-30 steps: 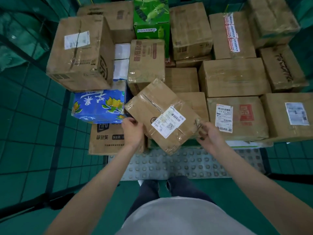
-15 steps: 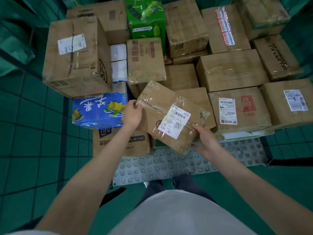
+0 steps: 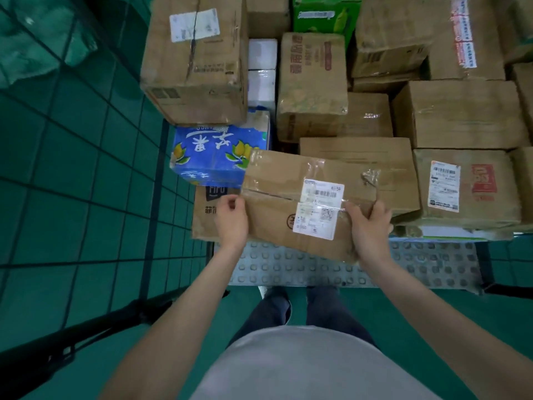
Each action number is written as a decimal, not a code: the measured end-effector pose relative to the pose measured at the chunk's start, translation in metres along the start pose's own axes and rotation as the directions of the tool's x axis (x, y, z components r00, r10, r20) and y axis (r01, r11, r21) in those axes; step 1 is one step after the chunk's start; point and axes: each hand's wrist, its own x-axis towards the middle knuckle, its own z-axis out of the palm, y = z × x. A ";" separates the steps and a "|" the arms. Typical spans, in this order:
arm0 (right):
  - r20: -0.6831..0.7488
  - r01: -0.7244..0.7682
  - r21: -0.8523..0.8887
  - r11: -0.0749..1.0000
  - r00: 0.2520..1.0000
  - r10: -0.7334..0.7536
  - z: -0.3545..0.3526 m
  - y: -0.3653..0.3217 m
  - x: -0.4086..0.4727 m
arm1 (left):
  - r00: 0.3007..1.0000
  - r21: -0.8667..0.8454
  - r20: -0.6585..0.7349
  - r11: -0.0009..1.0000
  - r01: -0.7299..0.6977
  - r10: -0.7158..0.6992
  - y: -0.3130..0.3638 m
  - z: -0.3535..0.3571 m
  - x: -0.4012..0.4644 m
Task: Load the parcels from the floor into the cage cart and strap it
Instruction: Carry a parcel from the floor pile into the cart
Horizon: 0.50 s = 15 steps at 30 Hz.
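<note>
A flat brown taped parcel [image 3: 282, 209] with a white shipping label is held level between both hands above the front of the cage cart. My left hand [image 3: 230, 219] grips its left edge, thumb on top. My right hand [image 3: 369, 226] grips its right end, fingers curled over the top. Under and behind it the cart holds several stacked cardboard parcels, among them a blue printed carton [image 3: 213, 157] and a FIFU-marked brown box [image 3: 204, 215]. The studded grey cart floor [image 3: 288, 269] shows at the front.
A tall brown box [image 3: 196, 62] stands at the cart's left, a green carton [image 3: 323, 18] at the back. Green mesh cage wall [image 3: 80, 168] rises on the left with a black frame bar [image 3: 86, 336]. My legs stand on green floor before the cart.
The parcel has turned from tilted to nearly level and moved right and forward over the front boxes. My right hand has shifted up onto its right end.
</note>
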 end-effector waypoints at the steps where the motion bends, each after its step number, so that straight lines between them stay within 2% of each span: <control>1: -0.006 -0.003 0.019 1.000 1.000 0.003 -0.001 0.001 -0.002 | 1.000 -0.010 0.005 1.000 0.002 -0.002 0.000 0.001 0.001; 5: -0.037 -0.010 0.079 0.997 0.999 0.013 -0.002 0.001 -0.010 | 1.000 -0.058 0.019 0.998 0.013 -0.012 0.000 0.002 0.004; 9: -0.043 0.039 0.046 0.998 0.998 -0.037 0.001 0.009 -0.021 | 1.000 -0.098 0.026 0.995 0.014 -0.012 -0.016 0.002 0.010; 15: 0.022 0.065 -0.013 0.998 0.998 -0.065 0.005 0.031 -0.040 | 0.990 -0.159 -0.047 0.980 0.121 -0.130 -0.041 -0.006 0.009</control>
